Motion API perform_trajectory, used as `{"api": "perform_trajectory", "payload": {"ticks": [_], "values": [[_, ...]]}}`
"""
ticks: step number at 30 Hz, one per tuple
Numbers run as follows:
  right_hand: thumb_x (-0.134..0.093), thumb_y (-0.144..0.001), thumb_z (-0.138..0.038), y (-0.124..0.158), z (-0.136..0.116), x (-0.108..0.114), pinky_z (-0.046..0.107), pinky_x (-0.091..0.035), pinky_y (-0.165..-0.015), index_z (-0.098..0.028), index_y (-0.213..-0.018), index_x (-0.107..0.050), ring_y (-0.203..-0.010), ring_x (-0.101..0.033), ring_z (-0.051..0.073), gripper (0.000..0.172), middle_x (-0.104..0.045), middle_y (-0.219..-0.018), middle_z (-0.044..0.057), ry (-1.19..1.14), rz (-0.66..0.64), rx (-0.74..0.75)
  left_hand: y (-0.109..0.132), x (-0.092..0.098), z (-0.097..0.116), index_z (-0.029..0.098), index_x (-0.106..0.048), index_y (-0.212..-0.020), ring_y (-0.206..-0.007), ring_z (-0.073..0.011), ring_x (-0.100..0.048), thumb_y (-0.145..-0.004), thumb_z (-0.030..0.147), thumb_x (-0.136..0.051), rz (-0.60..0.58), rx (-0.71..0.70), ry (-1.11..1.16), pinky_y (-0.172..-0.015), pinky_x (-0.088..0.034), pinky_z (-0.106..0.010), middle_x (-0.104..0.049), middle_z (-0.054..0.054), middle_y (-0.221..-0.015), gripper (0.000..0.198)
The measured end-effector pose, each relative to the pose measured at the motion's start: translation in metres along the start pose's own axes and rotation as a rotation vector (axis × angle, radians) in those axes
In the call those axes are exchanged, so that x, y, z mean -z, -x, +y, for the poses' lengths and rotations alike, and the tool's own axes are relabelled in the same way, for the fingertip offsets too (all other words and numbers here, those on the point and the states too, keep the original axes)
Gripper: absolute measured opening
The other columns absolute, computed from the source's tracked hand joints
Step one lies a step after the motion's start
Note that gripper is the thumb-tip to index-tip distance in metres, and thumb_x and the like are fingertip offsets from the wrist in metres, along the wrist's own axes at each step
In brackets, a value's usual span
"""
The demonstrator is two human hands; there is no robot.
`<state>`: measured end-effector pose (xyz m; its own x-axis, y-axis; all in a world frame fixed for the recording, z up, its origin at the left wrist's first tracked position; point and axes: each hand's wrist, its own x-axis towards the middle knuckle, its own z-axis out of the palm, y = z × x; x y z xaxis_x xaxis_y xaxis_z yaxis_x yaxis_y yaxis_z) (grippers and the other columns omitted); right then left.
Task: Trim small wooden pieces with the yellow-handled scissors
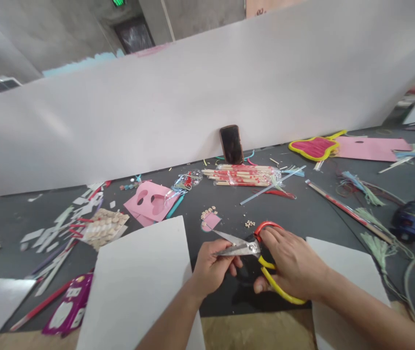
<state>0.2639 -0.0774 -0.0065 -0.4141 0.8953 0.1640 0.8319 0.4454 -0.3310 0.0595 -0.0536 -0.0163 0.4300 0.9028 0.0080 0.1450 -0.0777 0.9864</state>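
At the near edge, a strip of tan board [258,333] borders the dark grey tabletop [287,211]. A white rectangular sheet [142,287] lies at left, partly under the left forearm; a second white sheet [342,267] lies at right beneath the right forearm. A purple printed packet [71,306] is just beside the first sheet, on its left side.

Between the sheets, the right hand [297,262] is closed around the handles of a large pair of metal scissors, one handle red, one yellow [252,248]. The blades stand apart and point left. The left hand [213,267] is at the lower blade, fingers bent, thumb side close against the metal; whether it pinches anything cannot be told.

Just beyond the upper blade's tip lies a small pink flat piece [213,221], with small pale beads [208,212] gathered along its far side. A separate cluster of pale beads [250,224] sits near the red handle.

At far right is a dark blue tool with a cord [413,221]. Farther left, pink card cut-outs with oval holes [154,200] overlap. Beyond the hands, a clear packet of pale sticks with red markings [242,175] lies flat. Behind it, a dark-screened phone [231,144] leans against a tall white partition [156,107].
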Motion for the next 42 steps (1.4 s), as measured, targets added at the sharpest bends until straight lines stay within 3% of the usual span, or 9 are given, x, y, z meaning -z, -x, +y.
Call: {"api": "perform_trajectory", "payload": {"ticks": [3, 15, 27, 35, 42], "values": [[-0.062, -0.061, -0.072, 0.0, 0.0, -0.002, 0.041, -0.044, -0.076, -0.016, -0.1, -0.05, -0.087, -0.058, 0.03, 0.069, -0.061, -0.093, 0.013, -0.017, 0.044, 0.012, 0.0, 0.0, 0.002, 0.012, -0.061, -0.062, -0.043, -0.0092, -0.056, -0.084, 0.031, -0.053, -0.023, -0.017, -0.048, -0.045, -0.044, -0.019, -0.065, -0.005, -0.058, 0.03], [-0.052, -0.081, -0.053, 0.001, -0.002, -0.006, 0.032, -0.043, -0.06, -0.02, -0.085, -0.045, -0.071, -0.061, 0.023, 0.034, -0.062, -0.079, 0.008, -0.015, -0.059, -0.033, 0.0, 0.0, -0.009, 0.011, -0.062, -0.073, -0.04, -0.008, -0.053, -0.084, 0.039, -0.053, -0.038, 0.049, 0.064, -0.041, -0.042, -0.018, -0.063, -0.003, -0.056, 0.031], [-0.047, -0.086, -0.046, 0.004, -0.001, -0.01, 0.03, -0.037, -0.056, -0.02, -0.087, -0.045, -0.065, -0.062, 0.023, 0.026, -0.063, -0.073, 0.006, 0.059, -0.121, -0.071, -0.003, -0.001, -0.008, 0.012, -0.061, -0.07, -0.04, -0.0071, -0.051, -0.087, 0.044, -0.049, -0.052, 0.066, 0.078, -0.041, -0.04, -0.018, -0.059, -0.002, -0.058, 0.038], [-0.044, -0.086, -0.05, 0.001, 0.002, -0.01, 0.031, -0.037, -0.057, -0.02, -0.089, -0.043, -0.068, -0.062, 0.023, 0.03, -0.064, -0.074, 0.006, 0.048, -0.128, -0.081, -0.004, -0.005, -0.01, 0.013, -0.065, -0.071, -0.048, -0.0081, -0.055, -0.089, 0.029, -0.048, 0.081, -0.125, -0.126, -0.048, -0.043, -0.017, -0.063, -0.003, -0.066, 0.03], [-0.044, -0.085, -0.054, 0.003, -0.003, -0.003, 0.03, -0.033, -0.055, -0.022, -0.085, -0.042, -0.066, -0.061, 0.023, 0.032, -0.063, -0.073, 0.005, 0.041, -0.166, -0.09, -0.003, -0.003, -0.013, 0.015, -0.065, -0.067, -0.051, -0.0095, -0.055, -0.09, 0.021, -0.046, 0.116, -0.295, -0.246, -0.052, -0.043, -0.018, -0.059, 0.0, -0.058, 0.03]]}}
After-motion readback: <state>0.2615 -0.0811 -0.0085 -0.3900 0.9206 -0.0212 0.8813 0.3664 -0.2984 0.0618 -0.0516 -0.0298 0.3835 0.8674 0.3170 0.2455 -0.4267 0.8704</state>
